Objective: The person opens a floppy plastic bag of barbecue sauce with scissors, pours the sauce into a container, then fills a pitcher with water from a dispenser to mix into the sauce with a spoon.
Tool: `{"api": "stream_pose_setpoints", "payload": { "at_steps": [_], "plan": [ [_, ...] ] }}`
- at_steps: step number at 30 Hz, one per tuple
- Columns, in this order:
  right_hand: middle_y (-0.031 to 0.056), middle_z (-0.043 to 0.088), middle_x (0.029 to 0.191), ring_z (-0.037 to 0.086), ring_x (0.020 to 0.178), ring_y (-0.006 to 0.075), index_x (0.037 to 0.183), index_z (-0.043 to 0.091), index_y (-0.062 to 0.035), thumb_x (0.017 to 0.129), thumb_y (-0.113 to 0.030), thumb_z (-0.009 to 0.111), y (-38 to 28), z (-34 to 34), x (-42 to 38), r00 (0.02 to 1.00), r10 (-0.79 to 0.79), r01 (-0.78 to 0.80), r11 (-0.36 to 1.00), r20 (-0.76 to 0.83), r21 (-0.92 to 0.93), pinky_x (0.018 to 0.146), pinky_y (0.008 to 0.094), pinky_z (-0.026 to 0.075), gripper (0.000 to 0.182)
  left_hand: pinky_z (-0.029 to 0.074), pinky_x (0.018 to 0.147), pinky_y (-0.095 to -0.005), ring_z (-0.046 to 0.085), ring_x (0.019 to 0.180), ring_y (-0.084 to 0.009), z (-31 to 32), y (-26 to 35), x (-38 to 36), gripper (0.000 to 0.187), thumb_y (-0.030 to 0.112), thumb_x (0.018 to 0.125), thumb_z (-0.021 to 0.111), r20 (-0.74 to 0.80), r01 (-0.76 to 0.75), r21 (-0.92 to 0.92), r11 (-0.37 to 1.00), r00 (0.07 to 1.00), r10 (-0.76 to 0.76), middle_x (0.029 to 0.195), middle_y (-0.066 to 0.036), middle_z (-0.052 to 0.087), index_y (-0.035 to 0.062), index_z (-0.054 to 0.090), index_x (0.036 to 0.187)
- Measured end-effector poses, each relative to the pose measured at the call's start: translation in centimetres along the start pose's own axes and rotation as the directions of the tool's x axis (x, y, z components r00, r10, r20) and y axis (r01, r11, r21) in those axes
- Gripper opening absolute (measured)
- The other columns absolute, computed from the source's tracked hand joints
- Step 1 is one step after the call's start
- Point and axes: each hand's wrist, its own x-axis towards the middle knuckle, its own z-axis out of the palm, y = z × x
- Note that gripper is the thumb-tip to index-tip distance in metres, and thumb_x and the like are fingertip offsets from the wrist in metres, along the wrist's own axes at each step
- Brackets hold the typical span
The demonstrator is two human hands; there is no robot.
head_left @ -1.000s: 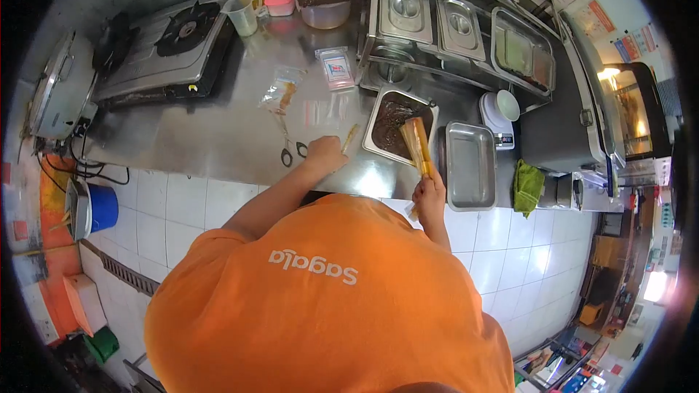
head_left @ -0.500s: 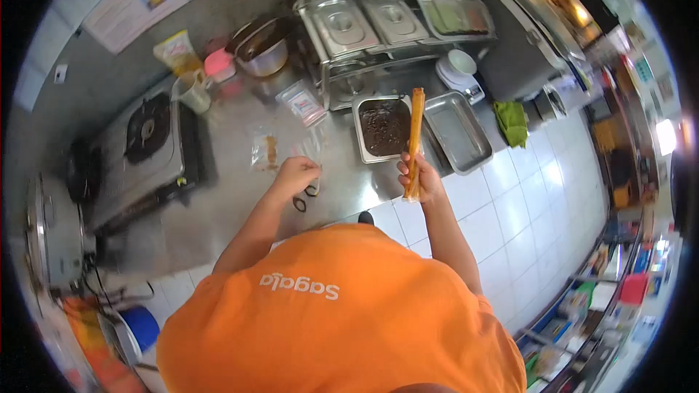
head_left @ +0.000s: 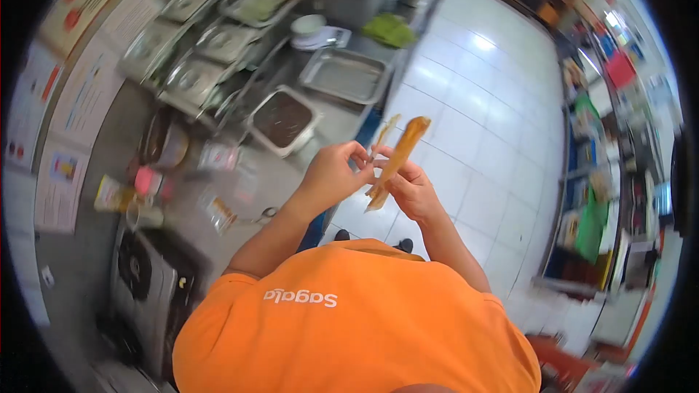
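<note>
My right hand grips a long golden-brown pastry stick that points up and to the right. My left hand is raised beside it, pinching a thin pale skewer between thumb and fingers, close to the pastry. Both hands are lifted off the steel counter and meet in front of my orange shirt. A steel pan of dark brown filling sits on the counter to the left of my hands.
An empty steel tray, a white scale and a green cloth lie beyond the pan. Lidded steel containers line the back. Scissors, plastic bags and a gas stove are lower left. White tiled floor spreads right.
My left hand picked a skewer off the counter and came up to meet my right hand. The pastry tilted right. My head turned, swinging the view away from the counter.
</note>
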Motion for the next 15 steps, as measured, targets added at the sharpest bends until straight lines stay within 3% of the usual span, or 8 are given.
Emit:
{"api": "stream_pose_setpoints", "payload": {
  "at_steps": [1,5,8,10,12,15],
  "plan": [
    [0.0081,0.044,0.131,0.05,0.109,0.0194,0.119,0.053,-0.0034,0.09,-0.016,0.054,-1.5,0.5,-2.1,0.988,-0.103,0.097,0.994,-0.111,-0.058,0.088,0.0375,0.045,0.032,0.041,0.052,-0.0271,0.055,0.062,-0.0118,2.4,0.9,0.5,0.018,0.018,0.071,0.069,0.026,-0.108,-0.048,0.993,0.994,0.109,0.071,-0.005,0.063,0.0032,0.062,0.079],
    [0.0079,0.045,0.131,0.05,0.109,0.019,0.117,0.055,-0.0032,0.09,-0.017,0.054,-5.2,-3.4,-11.3,0.9,-0.243,0.224,0.97,-0.361,-0.095,0.088,0.0368,0.045,0.03,0.045,0.055,-0.0303,0.06,0.066,-0.0223,10.6,8.5,2.5,0.016,0.018,0.071,0.068,0.194,-0.335,0.018,0.942,0.926,0.325,0.07,-0.007,0.062,0.0039,0.061,0.075],
    [0.0073,0.047,0.127,0.05,0.108,0.0185,0.115,0.056,-0.002,0.091,-0.017,0.054,-7.8,-6.4,-19.5,0.793,-0.36,0.373,0.925,-0.492,-0.074,0.088,0.0357,0.045,0.028,0.046,0.059,-0.0329,0.06,0.066,-0.0238,18.7,14.1,3.1,0.013,0.014,0.069,0.067,0.288,-0.562,-0.048,0.826,0.784,0.55,0.068,-0.007,0.062,0.0043,0.061,0.075],
    [0.0045,0.056,0.108,0.052,0.095,0.0138,0.118,0.053,-0.0002,0.091,-0.016,0.052,-9.2,-9.0,-25.6,0.659,-0.485,0.443,0.868,-0.575,-0.224,0.08,0.0292,0.045,0.031,0.047,0.061,-0.035,0.06,0.065,-0.0256,24.7,18.5,2.7,0.012,0.013,0.068,0.067,0.333,-0.602,-0.123,0.789,0.724,0.604,0.066,-0.006,0.061,0.0046,0.06,0.073],
    [0.0044,0.055,0.109,0.052,0.097,0.0138,0.117,0.053,0.0006,0.091,-0.016,0.052,-10.9,-10.9,-32.0,0.588,-0.493,0.466,0.855,-0.641,-0.229,0.082,0.029,0.044,0.031,0.044,0.062,-0.0363,0.059,0.063,-0.0239,30.3,22.5,1.8,0.016,0.021,0.07,0.066,0.305,-0.699,-0.115,0.706,0.651,0.695,0.063,-0.003,0.06,0.0078,0.057,0.067],
    [0.0058,0.055,0.111,0.051,0.101,0.0149,0.114,0.055,0.0011,0.091,-0.015,0.053,-13.1,-12.5,-40.3,0.475,-0.525,0.513,0.817,-0.706,-0.262,0.087,0.0307,0.043,0.028,0.041,0.058,-0.0361,0.058,0.062,-0.0236,37.7,28.1,-0.2,0.015,0.018,0.07,0.067,0.327,-0.751,-0.24,0.615,0.534,0.78,0.061,-0.002,0.058,0.0083,0.056,0.066]
  ]
}}
